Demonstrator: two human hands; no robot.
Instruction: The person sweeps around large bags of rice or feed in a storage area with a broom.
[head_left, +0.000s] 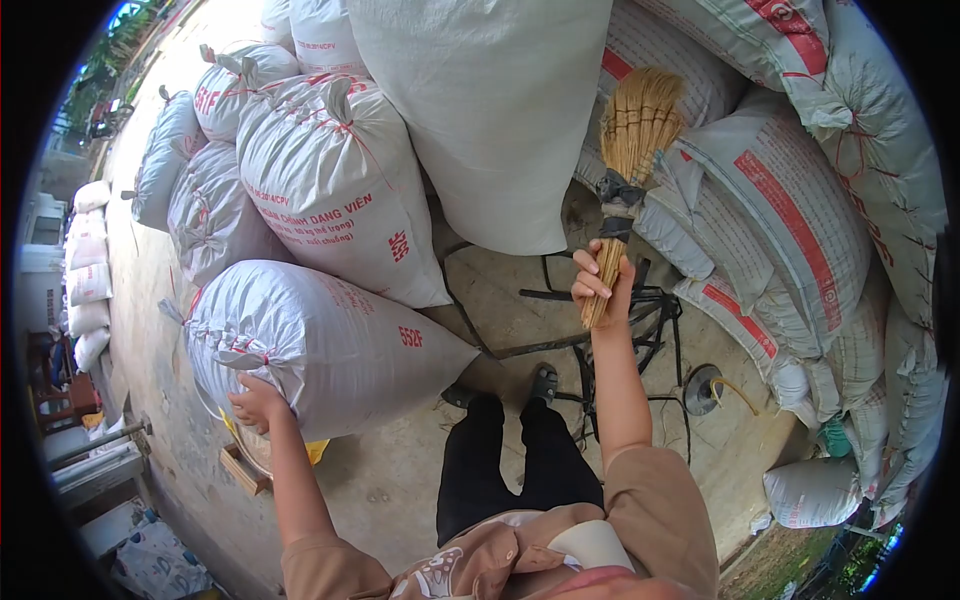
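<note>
A straw hand broom [642, 112] is held upright in my right hand [606, 284], its bristles pointing away from me. My fingers wrap round the lower handle, below the black tape binding. At the left, my left hand [262, 403] has its fingers curled against a full white sack [335, 345] marked 552F, close to its tied, gathered corner. That sack lies tilted on the concrete floor, its narrow end towards my feet. Part of my left fingers is hidden against the fabric.
Other stuffed white sacks [318, 190] stand ahead, beside a tall plain sack [490, 110]. Stacked sacks [790, 210] rise at the right. Black straps [655, 325] lie tangled on the floor near my feet, with a round dark disc [702, 390]. A small wooden piece [243, 470] sits lower left.
</note>
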